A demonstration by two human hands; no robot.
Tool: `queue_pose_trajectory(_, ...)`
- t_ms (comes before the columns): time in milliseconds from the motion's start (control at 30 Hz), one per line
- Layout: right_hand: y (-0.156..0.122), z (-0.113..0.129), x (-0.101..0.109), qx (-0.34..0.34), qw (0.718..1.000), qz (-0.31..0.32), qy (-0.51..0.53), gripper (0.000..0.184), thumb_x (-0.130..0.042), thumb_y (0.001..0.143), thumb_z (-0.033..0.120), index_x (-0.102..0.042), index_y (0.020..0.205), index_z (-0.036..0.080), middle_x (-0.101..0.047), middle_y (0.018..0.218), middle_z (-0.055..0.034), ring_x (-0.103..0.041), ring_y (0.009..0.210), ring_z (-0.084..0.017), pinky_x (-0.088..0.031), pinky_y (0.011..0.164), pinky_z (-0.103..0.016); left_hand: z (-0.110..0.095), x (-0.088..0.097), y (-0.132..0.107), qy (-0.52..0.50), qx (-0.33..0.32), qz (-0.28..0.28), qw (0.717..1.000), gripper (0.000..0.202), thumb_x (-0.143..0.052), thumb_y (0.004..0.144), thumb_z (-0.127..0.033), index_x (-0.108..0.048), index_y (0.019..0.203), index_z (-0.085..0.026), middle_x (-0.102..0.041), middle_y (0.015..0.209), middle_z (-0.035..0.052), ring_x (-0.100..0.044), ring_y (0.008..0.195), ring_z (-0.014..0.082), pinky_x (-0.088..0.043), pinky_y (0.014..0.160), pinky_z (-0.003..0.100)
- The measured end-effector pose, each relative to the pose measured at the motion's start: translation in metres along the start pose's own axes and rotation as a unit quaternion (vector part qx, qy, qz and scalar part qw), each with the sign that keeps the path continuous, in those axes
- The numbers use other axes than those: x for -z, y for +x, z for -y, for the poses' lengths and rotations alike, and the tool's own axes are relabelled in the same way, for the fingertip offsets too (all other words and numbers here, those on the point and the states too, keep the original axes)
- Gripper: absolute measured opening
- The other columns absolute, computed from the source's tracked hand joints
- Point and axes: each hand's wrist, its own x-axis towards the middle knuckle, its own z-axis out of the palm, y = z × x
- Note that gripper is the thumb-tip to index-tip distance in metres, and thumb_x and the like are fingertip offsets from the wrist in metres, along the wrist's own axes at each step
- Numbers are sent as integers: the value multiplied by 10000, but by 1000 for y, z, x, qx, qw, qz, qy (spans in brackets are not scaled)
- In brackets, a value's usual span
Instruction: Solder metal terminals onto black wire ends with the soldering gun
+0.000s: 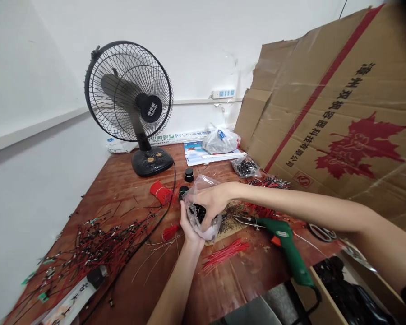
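My left hand (188,225) is closed around the side of a clear plastic bag (205,183), holding it upright over the table. Many small black parts (199,212) lie inside the bag. My right hand (214,203) reaches into the bag's mouth from the right, with thumb and fingers apart around the black parts; its fingertips are partly hidden. Just below the bag is a bunch of red wires (225,253). Two black spools or caps stand behind it, the farther black cap (188,174) in full view. A tied red wire bundle (160,192) rests to the left.
A green hot glue gun (287,246) lies at the right, by scissors (320,233). Tangled wires (101,248) cover the left side, crossed by a black cord. A fan (152,161) stands behind. A large cardboard sheet (325,104) leans at the right; an open box (328,293) sits below.
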Motion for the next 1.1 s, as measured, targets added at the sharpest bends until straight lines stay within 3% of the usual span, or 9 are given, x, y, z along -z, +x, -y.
queue_pose_trajectory(133,9,-2,-3,-21,999,-20,-16,432,-757,747,334,-656,1057,51,-650,1000,-122,-612,921,-227,-469,834,-290,3,-1,0,-11,-14,17,1000,399,-514,927,-469,-692,1152,-191,-663,1209,73,-612,1152,263,-501,975,395)
queue_pose_trajectory(300,7,5,-12,-39,997,-60,-42,515,-725,767,358,-598,1127,12,-574,1160,-229,-570,1055,-316,-461,884,-370,2,-2,-4,-19,-7,75,997,489,-480,930,-518,-670,1203,-159,-632,1257,117,-573,1207,300,-474,1011,421)
queue_pose_trajectory(433,7,4,-17,-18,997,-53,-47,485,-705,771,296,-575,1154,29,-593,1128,-199,-592,1021,-298,-465,891,-356,1,-1,-5,-1,-21,59,998,520,-489,922,-542,-648,1244,-165,-622,1274,115,-548,1236,309,-470,1017,417)
queue_pose_trajectory(633,11,-5,-17,9,996,-80,-46,640,-718,737,287,-486,1265,11,-514,1222,-205,-539,1093,-316,-442,954,-398,0,-3,-1,-3,-63,44,997,459,-460,952,-503,-674,1201,-182,-629,1271,77,-545,1247,267,-465,1026,362)
queue_pose_trajectory(867,13,-15,-21,38,995,-81,-47,453,-714,761,295,-550,1126,83,-508,1152,-136,-516,1071,-265,-426,974,-362,1,-1,2,6,-71,46,996,462,-438,960,-500,-693,1156,-169,-649,1232,87,-575,1209,264,-472,1012,359)
queue_pose_trajectory(967,12,-12,-22,28,995,-70,-59,545,-696,789,303,-507,1225,37,-483,1198,-181,-512,1099,-296,-416,987,-396,1,0,3,4,-67,48,997,468,-434,959,-502,-692,1162,-168,-647,1236,89,-574,1209,267,-463,1021,362)
queue_pose_trajectory(1100,10,-7,-23,13,996,-45,-70,583,-636,795,251,-463,1311,42,-518,1129,-176,-572,976,-309,-468,872,-421,0,2,3,-5,-36,4,999,490,-433,949,-529,-709,1108,-156,-680,1159,95,-619,1134,275,-490,979,384)
